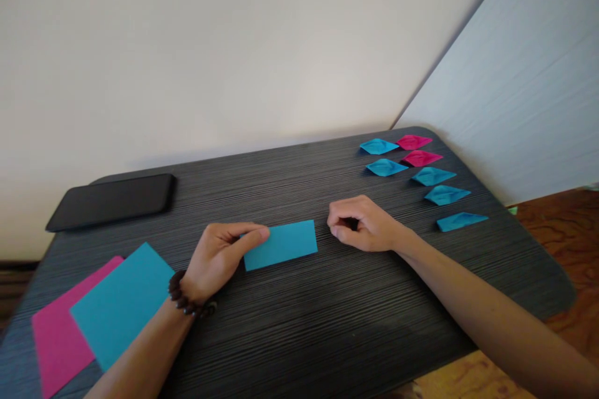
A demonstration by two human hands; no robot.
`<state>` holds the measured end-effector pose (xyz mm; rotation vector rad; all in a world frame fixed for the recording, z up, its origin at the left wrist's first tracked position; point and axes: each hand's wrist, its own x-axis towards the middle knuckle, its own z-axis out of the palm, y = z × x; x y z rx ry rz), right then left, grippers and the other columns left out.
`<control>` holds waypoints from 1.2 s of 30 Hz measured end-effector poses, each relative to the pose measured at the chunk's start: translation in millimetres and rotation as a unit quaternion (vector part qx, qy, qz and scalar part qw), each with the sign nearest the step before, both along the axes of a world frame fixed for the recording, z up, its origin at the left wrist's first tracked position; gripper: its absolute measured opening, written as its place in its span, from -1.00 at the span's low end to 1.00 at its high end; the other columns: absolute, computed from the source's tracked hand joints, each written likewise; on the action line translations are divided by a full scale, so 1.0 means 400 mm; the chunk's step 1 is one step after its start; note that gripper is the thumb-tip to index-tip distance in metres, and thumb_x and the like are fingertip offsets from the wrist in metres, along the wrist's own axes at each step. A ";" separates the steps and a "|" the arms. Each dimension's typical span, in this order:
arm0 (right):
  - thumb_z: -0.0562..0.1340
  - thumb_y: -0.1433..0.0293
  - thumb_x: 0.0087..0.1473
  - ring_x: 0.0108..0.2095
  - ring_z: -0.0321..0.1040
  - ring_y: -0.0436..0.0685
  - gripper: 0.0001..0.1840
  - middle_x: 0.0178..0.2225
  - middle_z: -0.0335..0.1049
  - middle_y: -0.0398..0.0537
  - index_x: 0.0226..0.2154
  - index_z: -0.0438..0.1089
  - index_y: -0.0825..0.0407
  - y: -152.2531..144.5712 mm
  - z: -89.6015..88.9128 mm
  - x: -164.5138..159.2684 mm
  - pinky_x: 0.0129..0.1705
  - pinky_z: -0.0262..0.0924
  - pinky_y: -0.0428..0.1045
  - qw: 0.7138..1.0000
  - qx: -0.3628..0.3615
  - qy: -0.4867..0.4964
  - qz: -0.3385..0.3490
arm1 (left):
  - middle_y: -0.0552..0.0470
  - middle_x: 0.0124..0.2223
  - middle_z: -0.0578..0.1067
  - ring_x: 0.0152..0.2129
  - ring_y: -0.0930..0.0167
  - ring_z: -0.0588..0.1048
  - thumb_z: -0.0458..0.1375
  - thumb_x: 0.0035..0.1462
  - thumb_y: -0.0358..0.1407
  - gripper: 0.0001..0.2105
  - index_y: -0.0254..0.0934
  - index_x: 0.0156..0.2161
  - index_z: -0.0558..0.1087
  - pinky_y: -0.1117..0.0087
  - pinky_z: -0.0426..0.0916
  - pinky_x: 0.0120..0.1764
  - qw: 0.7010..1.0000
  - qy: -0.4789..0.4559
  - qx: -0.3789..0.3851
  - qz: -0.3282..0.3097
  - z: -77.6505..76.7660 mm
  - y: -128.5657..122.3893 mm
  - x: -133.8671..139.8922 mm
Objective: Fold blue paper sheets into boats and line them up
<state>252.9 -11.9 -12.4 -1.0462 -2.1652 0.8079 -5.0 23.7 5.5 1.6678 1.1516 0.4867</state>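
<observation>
Blue paper [292, 242] is pinched in left hand [224, 255], right hand [372, 227] kinda curled narrow at the paper's 3 o'clock.

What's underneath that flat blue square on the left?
A pink sheet pokes out from beneath the blue square, on its left side. Anything else under there is covered.

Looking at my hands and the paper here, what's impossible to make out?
All in the head view:
- Blue rectangle: part of its left end is hidden by the left hand.
- Right hand: its palm is hidden by its curled fingers.
- Blue sheet: partly covered by the left forearm.
- Pink sheet: partly under the blue sheet.
- Small folded papers: fine creases too small.
</observation>
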 end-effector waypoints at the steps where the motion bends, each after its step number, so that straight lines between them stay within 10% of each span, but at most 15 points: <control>1: 0.11 0.51 -0.02 -0.56 0.08 -0.08 -0.86 -0.59 0.15 -0.23 -0.56 0.21 0.07 0.002 0.000 0.003 -0.47 -0.01 -0.14 1.000 -0.001 0.000 -0.008 | 0.09 -0.47 0.50 -0.51 0.40 0.40 0.11 0.06 -0.14 -0.74 -0.21 -0.52 0.52 0.42 0.31 -0.42 1.000 0.002 0.006 -0.018 0.000 0.000 0.002; 14: 0.08 0.38 0.13 -0.48 0.19 -0.08 -0.85 -0.46 0.28 -0.17 -0.38 0.32 0.07 -0.020 -0.002 -0.071 -0.41 0.04 -0.14 0.999 0.018 -0.041 -0.006 | 0.07 -0.30 0.56 -0.36 0.39 0.46 0.12 0.07 -0.27 -0.84 -0.19 -0.25 0.52 0.38 0.30 -0.24 0.986 0.052 0.136 -0.078 -0.006 -0.035 0.046; 36: 0.11 0.45 0.08 -0.49 0.21 -0.07 -0.86 -0.51 0.29 -0.16 -0.48 0.30 0.08 0.001 0.000 0.000 -0.38 0.08 -0.14 0.999 0.044 0.001 -0.011 | 0.15 -0.48 0.54 -0.64 0.51 0.36 0.08 0.06 -0.25 -0.83 -0.20 -0.37 0.52 0.52 0.21 -0.54 0.972 0.145 0.174 -0.055 -0.008 0.000 0.012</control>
